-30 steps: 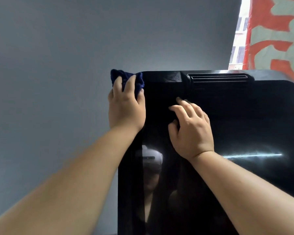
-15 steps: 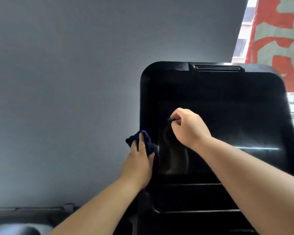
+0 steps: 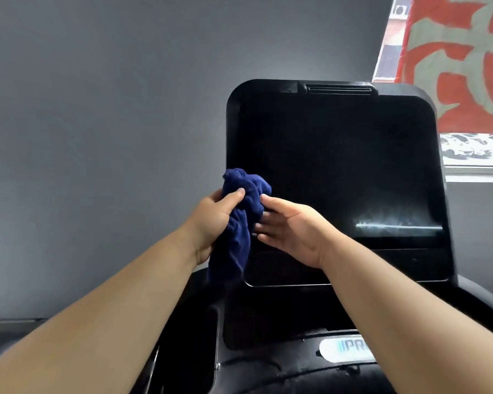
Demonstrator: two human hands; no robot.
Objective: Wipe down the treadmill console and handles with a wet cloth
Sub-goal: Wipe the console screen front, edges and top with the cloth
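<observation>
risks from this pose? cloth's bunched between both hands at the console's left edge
1. The blue cloth hangs bunched from the left hand; wiped like this, it may smear rather than clean.
2. The open right hand sits close to the dark screen, so it could leave fingerprints.
3. The lower-right streak may get missed.

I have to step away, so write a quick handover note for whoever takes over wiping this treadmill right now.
Left hand: grips the bunched blue cloth, held in front of the console's lower left.
Right hand: open, fingers touching the cloth.
Console screen: dark, a faint streak at lower right.
Done: cannot tell how much is wiped.
Left: recheck screen, then frame and handles.
</observation>
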